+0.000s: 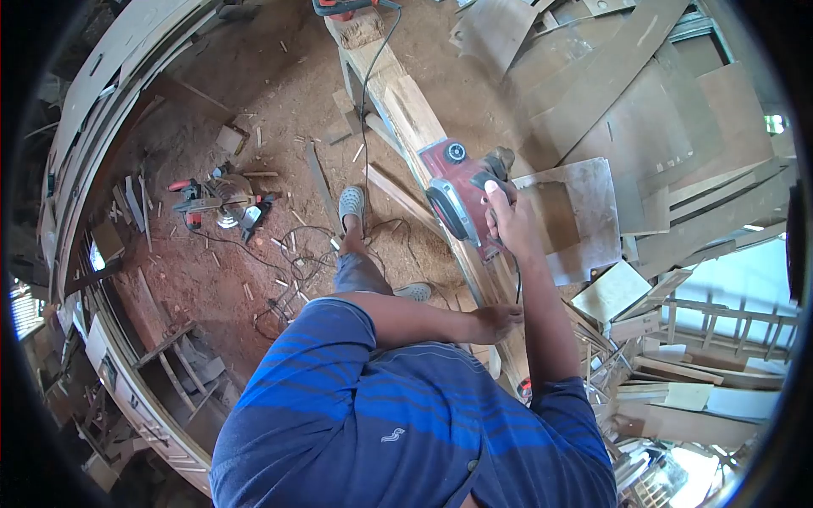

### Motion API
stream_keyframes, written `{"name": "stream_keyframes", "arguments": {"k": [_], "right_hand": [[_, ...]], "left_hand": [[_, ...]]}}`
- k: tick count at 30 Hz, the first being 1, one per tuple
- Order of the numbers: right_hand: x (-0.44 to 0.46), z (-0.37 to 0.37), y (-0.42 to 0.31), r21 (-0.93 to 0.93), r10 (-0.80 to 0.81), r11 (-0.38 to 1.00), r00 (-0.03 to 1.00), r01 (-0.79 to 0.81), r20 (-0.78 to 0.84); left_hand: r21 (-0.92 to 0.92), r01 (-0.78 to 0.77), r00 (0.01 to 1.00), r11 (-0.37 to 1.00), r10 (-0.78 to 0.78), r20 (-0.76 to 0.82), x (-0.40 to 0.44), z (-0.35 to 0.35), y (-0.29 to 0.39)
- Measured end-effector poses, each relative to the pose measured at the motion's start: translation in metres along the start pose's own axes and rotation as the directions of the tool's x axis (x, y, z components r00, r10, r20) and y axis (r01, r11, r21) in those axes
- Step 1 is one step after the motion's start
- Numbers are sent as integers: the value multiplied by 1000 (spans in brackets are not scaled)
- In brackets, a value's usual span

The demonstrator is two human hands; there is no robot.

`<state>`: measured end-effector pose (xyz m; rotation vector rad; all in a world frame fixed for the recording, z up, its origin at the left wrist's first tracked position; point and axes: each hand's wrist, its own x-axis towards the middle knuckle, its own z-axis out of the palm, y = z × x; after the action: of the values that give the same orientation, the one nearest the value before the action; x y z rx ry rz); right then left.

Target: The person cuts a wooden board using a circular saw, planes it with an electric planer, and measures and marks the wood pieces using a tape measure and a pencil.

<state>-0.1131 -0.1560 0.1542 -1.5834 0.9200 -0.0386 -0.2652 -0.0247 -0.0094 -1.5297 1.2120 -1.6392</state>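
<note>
The red planer [464, 188] sits on the long wood beam [415, 114], a bit right of the middle of the frame. The right hand [508, 216] has its grip closed around the planer's handle. The left hand [495, 323] is lower down, with bent fingers, near the beam and a dark cord [518, 284]. I cannot tell if its grip has hold of anything.

Lots of stuff lies around. On the left side of the frame, a saw [227, 205] rests on the dusty floor [279, 127]. Wood bits and a tangle of wires [296, 269] lie close to the gray shoes [352, 206], so they are in the way of the feet. Big flat boards [610, 102] lean in a messy pile at the upper right. A pale board [597, 220] is just beside the planer, and more wood scraps [703, 372] fill the lower right.

Another red tool [339, 10] is cut off by the top edge. The right arm and hand hide part of the planer. The left arm covers some of the floor. The corners are black, and the lower left is too dark to see well.
</note>
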Motion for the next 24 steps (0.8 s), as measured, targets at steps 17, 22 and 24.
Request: {"name": "stream_keyframes", "arguments": {"k": [17,22,24], "right_hand": [[59,31,-37,-6,-24,1000,999,24,23],[83,43,-46,-26,-72,997,997,72,19],[92,49,-52,-26,-76,997,997,77,17]], "left_hand": [[-715,101,968,-692,233,-89,14,0,59],[-107,384,923,-917,384,17,24,60,-17],[155,432,897,-888,441,22,25,78,-37]]}}
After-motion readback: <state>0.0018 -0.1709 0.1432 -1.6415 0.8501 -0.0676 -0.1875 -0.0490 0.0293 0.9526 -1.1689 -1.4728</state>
